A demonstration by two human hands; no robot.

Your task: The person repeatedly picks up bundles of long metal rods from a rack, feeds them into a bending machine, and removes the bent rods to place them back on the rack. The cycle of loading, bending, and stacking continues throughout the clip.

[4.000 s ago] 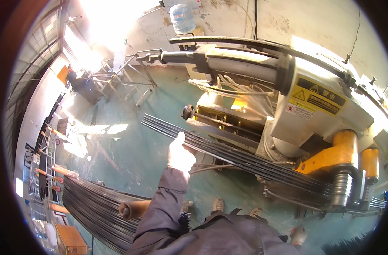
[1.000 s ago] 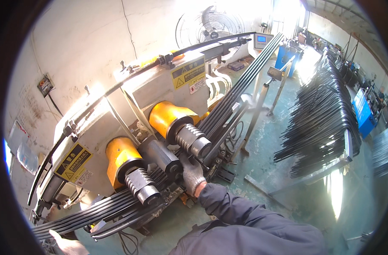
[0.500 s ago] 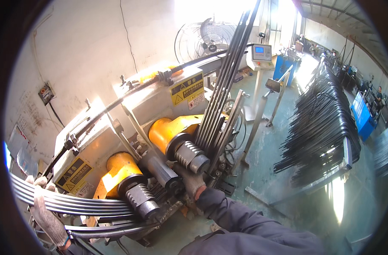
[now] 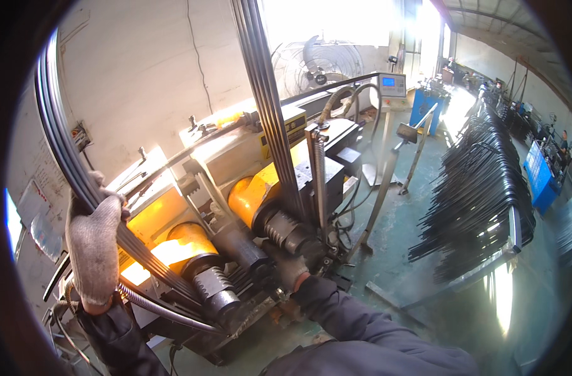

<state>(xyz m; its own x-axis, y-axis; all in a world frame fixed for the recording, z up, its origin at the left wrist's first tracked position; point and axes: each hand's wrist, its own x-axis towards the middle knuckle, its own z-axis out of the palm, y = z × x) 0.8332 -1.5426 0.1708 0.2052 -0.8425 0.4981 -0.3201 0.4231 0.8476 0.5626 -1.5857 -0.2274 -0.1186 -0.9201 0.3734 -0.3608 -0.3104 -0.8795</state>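
1. Where the head view looks down on the bending machine (image 4: 236, 188), a bundle of dark steel rods (image 4: 79, 169) curves up the left side, dips between the ribbed rollers (image 4: 214, 285) at the machine's front edge and rises again past the top edge of the picture.
2. Left hand (image 4: 93, 244), in a grey knit glove, is wrapped tight around the bundle's left arm, above the rollers.
3. Right hand (image 4: 290, 269), also gloved, rests at the machine's front right corner by the second roller; whether it grips anything cannot be told.
4. Orange housings (image 4: 251, 194) sit behind the rollers.
5. Stacked bent rods (image 4: 480, 194) fill a rack well to the right; a fan (image 4: 314, 66) and a control box (image 4: 391, 83) stand beyond the machine.
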